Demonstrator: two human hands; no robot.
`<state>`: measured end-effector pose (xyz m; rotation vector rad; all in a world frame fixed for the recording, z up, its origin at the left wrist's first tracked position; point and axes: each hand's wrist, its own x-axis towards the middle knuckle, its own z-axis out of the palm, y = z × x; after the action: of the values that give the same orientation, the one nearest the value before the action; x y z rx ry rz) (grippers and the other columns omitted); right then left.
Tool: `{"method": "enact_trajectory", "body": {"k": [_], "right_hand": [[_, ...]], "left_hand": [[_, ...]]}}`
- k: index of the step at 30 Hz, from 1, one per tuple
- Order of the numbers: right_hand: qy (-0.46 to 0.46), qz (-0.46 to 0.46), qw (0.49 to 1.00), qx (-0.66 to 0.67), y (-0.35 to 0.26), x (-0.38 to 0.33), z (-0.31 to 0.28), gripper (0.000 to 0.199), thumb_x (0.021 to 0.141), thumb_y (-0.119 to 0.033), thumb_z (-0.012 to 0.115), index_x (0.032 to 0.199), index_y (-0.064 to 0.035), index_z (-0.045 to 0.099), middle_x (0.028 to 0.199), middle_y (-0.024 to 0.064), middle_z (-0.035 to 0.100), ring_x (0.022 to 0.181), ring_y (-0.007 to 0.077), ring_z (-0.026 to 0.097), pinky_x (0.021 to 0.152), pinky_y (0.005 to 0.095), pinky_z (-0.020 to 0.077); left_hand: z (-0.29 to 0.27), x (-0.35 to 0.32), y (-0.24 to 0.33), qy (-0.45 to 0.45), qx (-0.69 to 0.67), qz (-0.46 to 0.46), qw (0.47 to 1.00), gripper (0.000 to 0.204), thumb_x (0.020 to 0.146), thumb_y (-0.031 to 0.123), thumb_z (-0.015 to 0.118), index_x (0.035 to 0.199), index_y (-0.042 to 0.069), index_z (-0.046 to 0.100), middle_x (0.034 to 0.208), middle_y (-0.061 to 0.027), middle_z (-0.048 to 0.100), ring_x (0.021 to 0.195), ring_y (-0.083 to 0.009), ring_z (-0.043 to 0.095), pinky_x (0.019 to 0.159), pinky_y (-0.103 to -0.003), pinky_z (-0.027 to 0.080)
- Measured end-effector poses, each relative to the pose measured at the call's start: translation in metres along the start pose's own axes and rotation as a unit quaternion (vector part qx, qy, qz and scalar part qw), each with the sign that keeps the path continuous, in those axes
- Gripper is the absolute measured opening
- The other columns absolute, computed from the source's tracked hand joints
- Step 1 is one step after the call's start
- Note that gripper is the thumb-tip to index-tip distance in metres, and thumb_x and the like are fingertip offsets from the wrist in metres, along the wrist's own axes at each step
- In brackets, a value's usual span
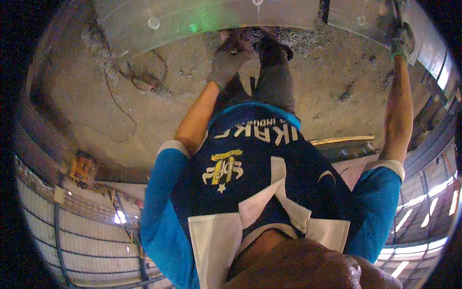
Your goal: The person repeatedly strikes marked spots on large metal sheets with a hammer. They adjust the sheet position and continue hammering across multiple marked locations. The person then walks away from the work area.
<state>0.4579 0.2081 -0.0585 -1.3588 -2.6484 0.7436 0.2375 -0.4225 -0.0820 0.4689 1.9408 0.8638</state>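
Observation:
A large grey metal sheet (269,13) with a few round marks or holes spans the far side, its near edge bowed by the lens. My left hand (230,60), in a grey glove, is just below that edge in front of my legs. Its fingers curl inward, and a small round spot shows near them; whatever they hold is too dark to name. Far to the right, my right hand (400,44) wears a grey glove with a green cuff. It reaches up to a dark upright part (398,14) at the sheet's right side. Its fingers are blurred and mostly hidden.
On the dusty floor (178,108) at the left lies a looped dark cable (166,67). A yellowish strip (342,140) lies behind me on the right. An orange machine (83,168) stands at the left. My dark shoes (274,45) are close to the sheet's edge.

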Motion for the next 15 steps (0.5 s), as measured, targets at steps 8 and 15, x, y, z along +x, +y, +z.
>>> {"method": "enact_trajectory", "body": {"k": [8, 15], "right_hand": [[0.121, 0.053, 0.963, -0.236, -0.109, -0.028, -0.022, 0.029, 0.099, -0.03, 0.053, 0.092, -0.0027, 0.06, 0.082, 0.0162, 0.065, 0.079, 0.036, 0.062, 0.072, 0.0477, 0.0469], [0.126, -0.064, 0.902, -0.408, -0.121, -0.033, 0.003, 0.035, 0.097, -0.03, 0.05, 0.11, -0.0023, 0.066, 0.107, 0.0232, 0.068, 0.105, 0.0448, 0.063, 0.091, 0.0508, 0.0486]], "left_hand": [[0.128, 0.121, -0.078, -0.074, 0.22, -0.034, 0.972, 0.042, 0.098, 0.042, 0.06, 0.118, 0.007, 0.07, 0.116, -0.0171, 0.071, 0.105, -0.0332, 0.067, 0.094, -0.046, 0.053], [0.142, 0.133, -0.14, -0.123, 0.318, 0.079, 0.937, 0.045, 0.101, 0.042, 0.054, 0.125, 0.007, 0.068, 0.127, -0.0187, 0.068, 0.117, -0.0349, 0.064, 0.102, -0.046, 0.049]]}}
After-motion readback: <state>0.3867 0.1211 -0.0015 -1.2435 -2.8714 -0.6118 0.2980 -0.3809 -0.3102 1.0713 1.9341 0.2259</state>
